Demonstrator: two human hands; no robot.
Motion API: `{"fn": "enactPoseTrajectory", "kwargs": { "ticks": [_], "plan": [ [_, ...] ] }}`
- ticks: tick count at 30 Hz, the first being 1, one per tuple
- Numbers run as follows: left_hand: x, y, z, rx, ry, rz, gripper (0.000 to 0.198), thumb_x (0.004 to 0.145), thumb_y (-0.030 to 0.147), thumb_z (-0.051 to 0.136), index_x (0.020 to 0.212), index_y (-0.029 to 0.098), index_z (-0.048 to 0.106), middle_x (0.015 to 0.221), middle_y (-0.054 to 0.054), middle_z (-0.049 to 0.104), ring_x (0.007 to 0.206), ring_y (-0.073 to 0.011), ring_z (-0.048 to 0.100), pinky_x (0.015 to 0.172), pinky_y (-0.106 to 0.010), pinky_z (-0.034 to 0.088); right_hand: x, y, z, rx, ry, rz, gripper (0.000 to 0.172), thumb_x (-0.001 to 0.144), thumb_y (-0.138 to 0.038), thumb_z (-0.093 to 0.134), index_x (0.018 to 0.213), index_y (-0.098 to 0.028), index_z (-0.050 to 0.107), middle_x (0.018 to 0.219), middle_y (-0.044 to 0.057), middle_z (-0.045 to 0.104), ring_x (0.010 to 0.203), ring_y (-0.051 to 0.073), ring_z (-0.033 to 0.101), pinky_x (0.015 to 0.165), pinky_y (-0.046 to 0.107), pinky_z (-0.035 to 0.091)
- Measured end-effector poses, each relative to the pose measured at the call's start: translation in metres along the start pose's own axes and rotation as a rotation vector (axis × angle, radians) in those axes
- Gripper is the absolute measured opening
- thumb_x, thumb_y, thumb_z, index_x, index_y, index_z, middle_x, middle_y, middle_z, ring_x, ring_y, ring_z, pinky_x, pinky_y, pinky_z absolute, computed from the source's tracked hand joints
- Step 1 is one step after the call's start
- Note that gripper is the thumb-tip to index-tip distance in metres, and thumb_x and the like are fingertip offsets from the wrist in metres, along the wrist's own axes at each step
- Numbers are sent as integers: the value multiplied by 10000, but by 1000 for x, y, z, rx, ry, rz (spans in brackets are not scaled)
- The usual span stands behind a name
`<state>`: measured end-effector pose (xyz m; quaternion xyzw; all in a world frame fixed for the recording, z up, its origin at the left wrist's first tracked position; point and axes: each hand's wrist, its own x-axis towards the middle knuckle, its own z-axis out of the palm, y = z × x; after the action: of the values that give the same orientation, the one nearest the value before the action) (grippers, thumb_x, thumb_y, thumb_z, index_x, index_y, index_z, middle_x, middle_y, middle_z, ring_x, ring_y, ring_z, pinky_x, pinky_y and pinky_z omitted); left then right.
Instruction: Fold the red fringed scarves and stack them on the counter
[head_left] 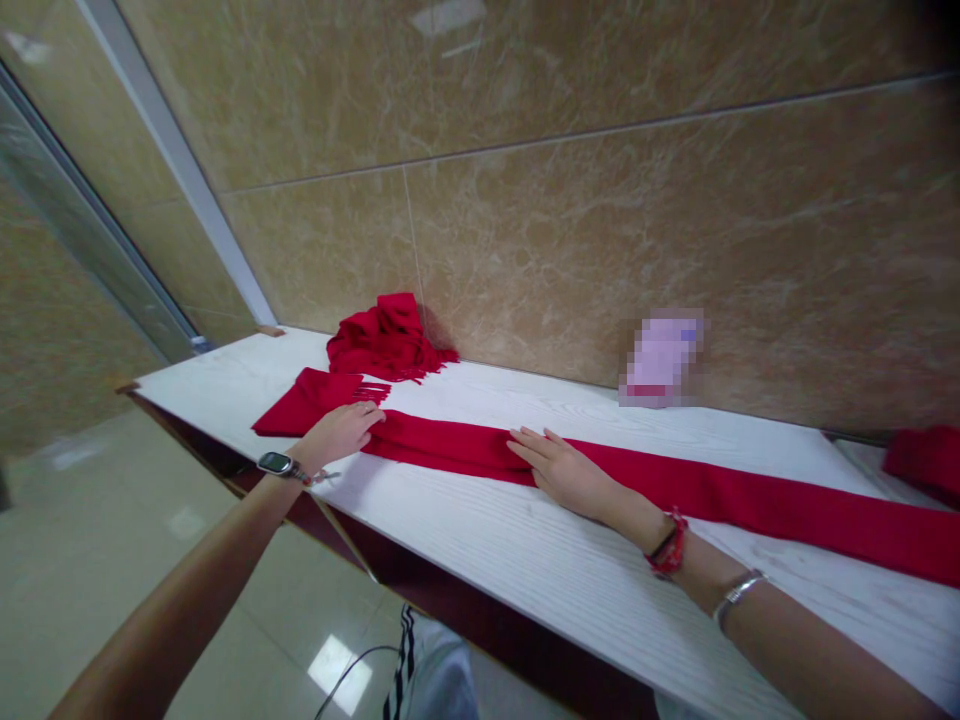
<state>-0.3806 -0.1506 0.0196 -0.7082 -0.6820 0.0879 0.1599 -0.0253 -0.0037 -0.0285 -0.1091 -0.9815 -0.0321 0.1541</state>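
The long scarf seems soft, light, best held by its edges; right hand lies flat, left hand unclear.

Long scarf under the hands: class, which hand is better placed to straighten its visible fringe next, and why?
Probably the left hand: it is right beside the fringe, while the right hand lies farther along the scarf.

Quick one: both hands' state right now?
Left hand: on the red scarf; cannot tell whether it grips.
Right hand: open, palm down on the same scarf.
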Motion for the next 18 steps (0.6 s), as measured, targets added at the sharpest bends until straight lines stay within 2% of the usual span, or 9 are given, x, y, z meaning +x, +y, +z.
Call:
{"fn": "enactPoseTrajectory", "kwargs": {
  "ticks": [5,8,12,16,18],
  "plan": [
    [23,41,-2,-95,107,196,470,840,120,420,1308,166,408,1382,-98,396,1231,-198,403,1030,-331,306,-16,4,1,-133,-40,69,527,785,18,318,1292,-64,438,1366,173,410,1273,266,352,1003,478,359],
    [34,59,2,-156,77,256,467,872,84,334,1329,165,383,1393,-85,392,1280,-167,346,1048,-321,277,-25,10,-1,-106,-51,74,471,832,-6,304,1270,-73,465,1331,166,457,1239,246,407,993,433,385],
    [29,63,-1,-271,23,207,461,909,143,277,1364,181,337,1421,-62,348,1305,-156,301,1061,-328,262,-34,13,-10,-14,-8,101,416,911,-123,308,1311,-138,423,1343,135,453,1248,219,398,1009,433,355],
    [12,62,-4,-314,-136,122,440,945,267,240,1381,310,285,1462,-24,261,1342,-226,211,1031,-497,253,-44,12,-16,37,-82,41,399,932,-182,313,1312,-218,428,1368,102,430,1300,228,309,1031,518,266],
    [9,64,-4,-298,-186,105,440,949,282,229,1384,342,258,1471,-25,239,1345,-248,197,1006,-545,253,-47,12,-15,52,-109,39,399,938,-197,300,1316,-225,423,1376,94,421,1308,222,292,1037,524,245]
  ]
}}
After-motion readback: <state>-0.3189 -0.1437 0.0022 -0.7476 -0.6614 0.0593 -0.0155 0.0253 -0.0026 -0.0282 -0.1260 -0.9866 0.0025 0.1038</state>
